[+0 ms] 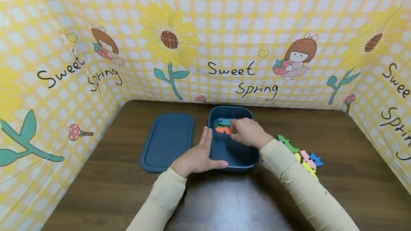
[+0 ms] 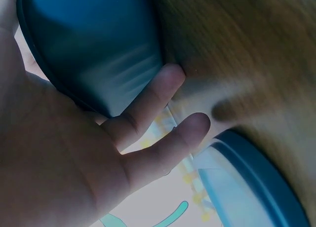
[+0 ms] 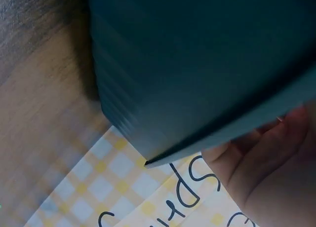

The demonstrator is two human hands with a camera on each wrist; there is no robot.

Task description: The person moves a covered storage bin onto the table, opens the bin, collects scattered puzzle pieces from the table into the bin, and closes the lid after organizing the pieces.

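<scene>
A dark blue box (image 1: 233, 154), uncovered, stands in the middle of the table. My left hand (image 1: 197, 158) rests against its left side, the fingers straight along the outer wall and the thumb over the near rim. In the left wrist view two straight fingers (image 2: 168, 140) show beside the box wall (image 2: 98, 44). My right hand (image 1: 248, 131) reaches over the right rim into the box, fingertips bent down at the right end of an orange notched piece (image 1: 223, 130), which they pinch. Green pieces (image 1: 224, 122) lie just behind it. In the right wrist view the box wall (image 3: 187, 69) hides the fingertips.
A matching dark blue lid (image 1: 168, 142) lies flat left of the box. Right of the box, partly behind the right sleeve, lie several flat coloured pieces, among them a green one (image 1: 288, 144), a pink one (image 1: 307, 159) and a blue one (image 1: 316, 159). Patterned cloth (image 1: 205, 38) surrounds the table.
</scene>
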